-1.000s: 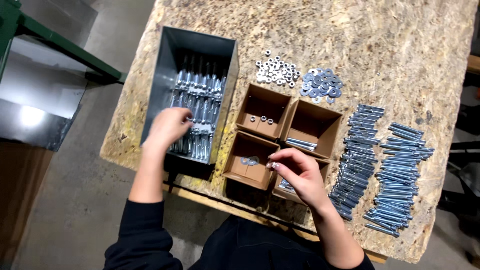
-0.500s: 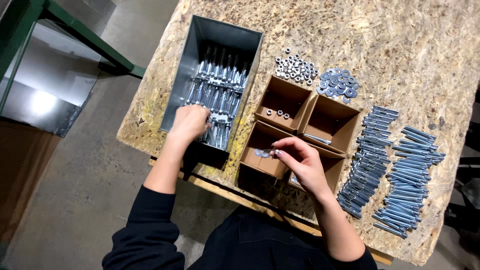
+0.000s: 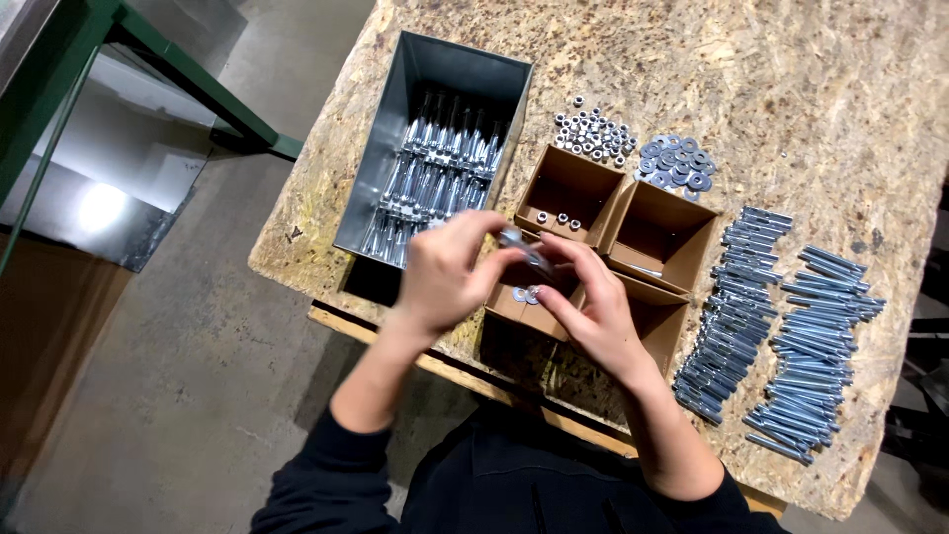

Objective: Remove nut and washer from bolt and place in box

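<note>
Mid-frame, my left hand (image 3: 445, 272) and right hand (image 3: 593, 307) pinch one long silver steel bolt (image 3: 524, 249) over the brown cardboard box of washers (image 3: 519, 302); fingers closed on it; looks like assembly, so next probably needs a washer lined up.

Chipboard bench (image 3: 850, 89) with bin (image 3: 435, 148), boxes (image 3: 613, 227), bolts (image 3: 781, 326)

Bin (image 3: 381, 188) left of 4 boxes (image 3: 568, 188)
</note>
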